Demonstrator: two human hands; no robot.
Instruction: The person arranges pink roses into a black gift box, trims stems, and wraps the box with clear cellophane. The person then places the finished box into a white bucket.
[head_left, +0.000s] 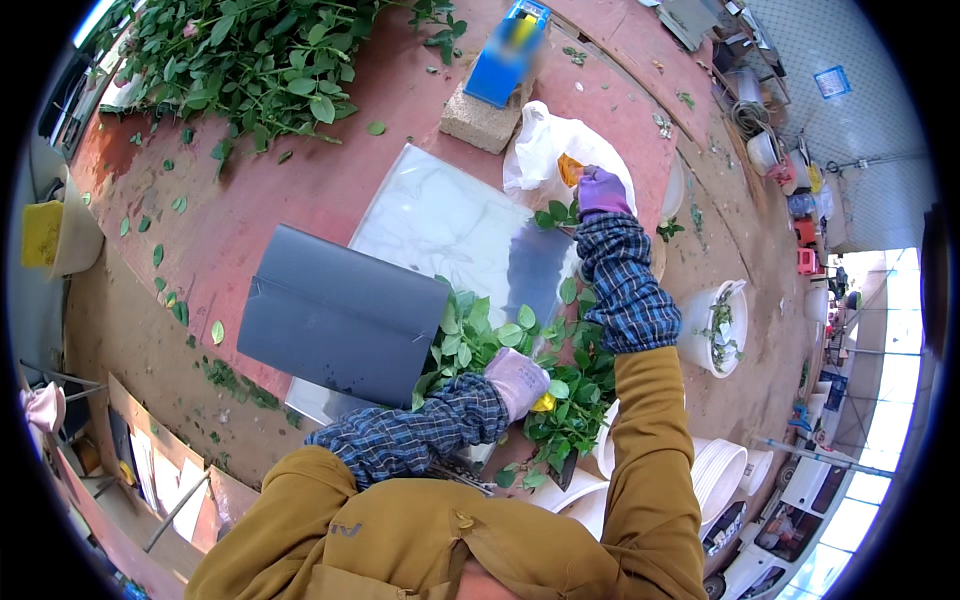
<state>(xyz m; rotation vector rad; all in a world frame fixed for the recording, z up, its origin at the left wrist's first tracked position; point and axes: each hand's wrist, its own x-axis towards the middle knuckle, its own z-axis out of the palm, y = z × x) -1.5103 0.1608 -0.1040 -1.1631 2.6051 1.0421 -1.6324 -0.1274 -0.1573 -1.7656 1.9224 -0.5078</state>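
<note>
Far left: one yellow tub, cut off at the rim. One heap of leafy cuttings on the red table. One grey folder over one clear plastic sheet. Left hand, gloved, curled around one bunch of stems with a yellow bloom; long axis running up-right, lower ends hidden. Right hand, gloved, reaching into one white bag; fingers hidden, grip impossible to tell. Two white buckets further right.
</note>
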